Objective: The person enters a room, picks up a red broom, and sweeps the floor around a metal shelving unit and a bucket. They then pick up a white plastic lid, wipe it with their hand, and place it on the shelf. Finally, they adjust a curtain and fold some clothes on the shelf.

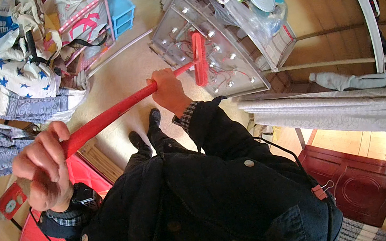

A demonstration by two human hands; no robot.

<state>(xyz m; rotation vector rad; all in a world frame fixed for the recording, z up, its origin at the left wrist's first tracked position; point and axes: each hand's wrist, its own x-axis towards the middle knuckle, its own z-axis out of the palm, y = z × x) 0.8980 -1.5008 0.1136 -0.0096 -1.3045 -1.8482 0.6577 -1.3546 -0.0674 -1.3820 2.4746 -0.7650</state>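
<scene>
My left hand [44, 168] is closed around the thick red handle [109, 117] of a long-handled broom or mop, near its end. Farther along, my right hand [169, 89] grips the same handle close to the head. The narrow red head [199, 59] appears in front of a grey metal panel [242, 69] dotted with small bulbs and thin red wires; whether they touch I cannot tell. Bristles or a pad cannot be made out. Beneath the handle, my dark shoes [154, 118] stand on the pale floor [112, 82].
At left, bags and folded fabric [19, 79] crowd a pink dotted rack [80, 10] beside a blue plastic basket [121, 13]. A clear plastic bag [236, 16] sits behind the panel. White cloth [330, 106] hangs at right, above a dark red wooden panel [355, 184].
</scene>
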